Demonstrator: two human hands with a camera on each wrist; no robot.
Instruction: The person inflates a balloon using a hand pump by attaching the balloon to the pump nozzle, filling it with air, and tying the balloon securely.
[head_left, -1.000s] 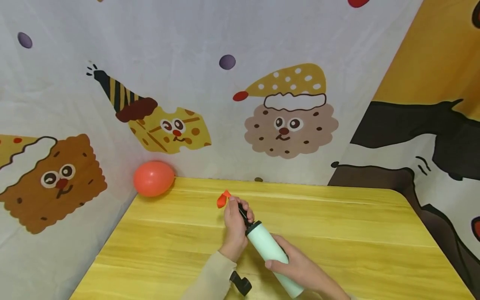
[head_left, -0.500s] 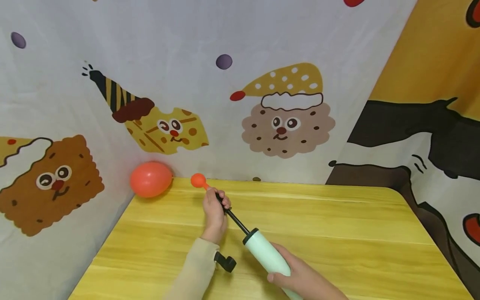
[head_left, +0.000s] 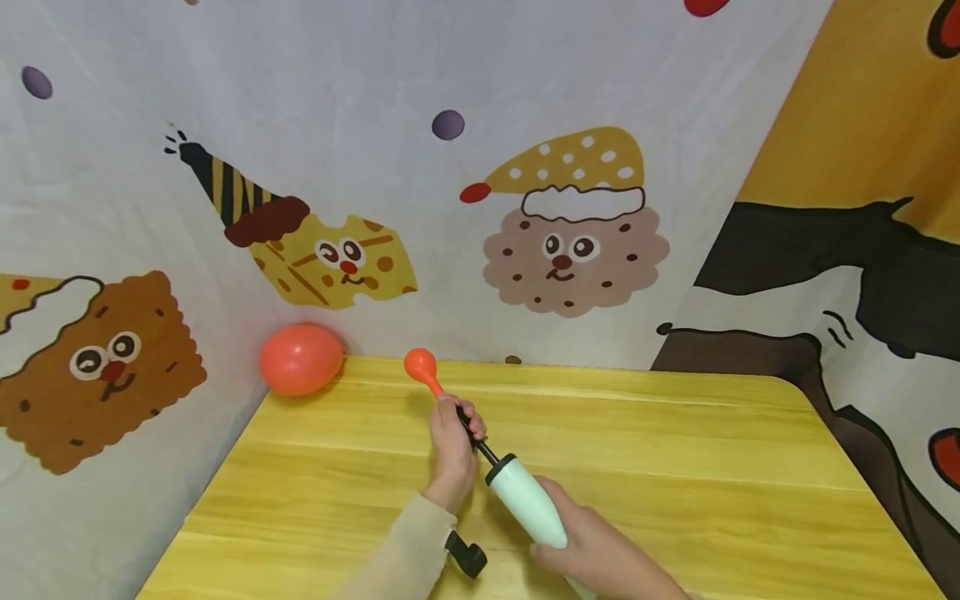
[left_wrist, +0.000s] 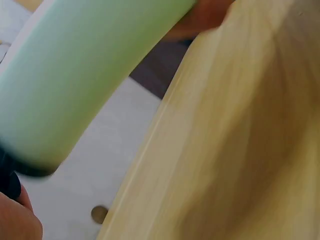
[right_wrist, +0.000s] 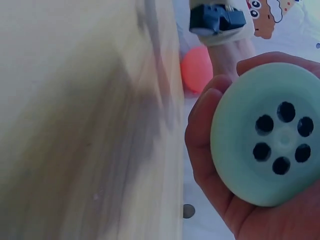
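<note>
In the head view, a hand balloon pump with a mint-green barrel (head_left: 527,502) slants over the table. My left hand (head_left: 452,446) grips its black nozzle end, and a short stretch of black rod (head_left: 487,452) shows between that hand and the barrel. From the nozzle end points a small, partly filled orange balloon (head_left: 421,365); its neck goes in under my left fingers, which hide the joint. My right hand (head_left: 600,546) is wrapped round the barrel lower down. The right wrist view shows the barrel's round end (right_wrist: 285,139) with several holes, encircled by my right fingers.
A larger inflated red-orange balloon (head_left: 302,359) rests at the table's far left corner, by the cloth. The yellow wood-grain table (head_left: 675,450) ends at a printed cloth backdrop (head_left: 420,67). A black wrist mount (head_left: 467,556) sticks out from my left sleeve.
My left hand moved up-left, drawing the rod out of the barrel, then came partway back, shortening the visible rod. The small balloon went from limp to rounded.
</note>
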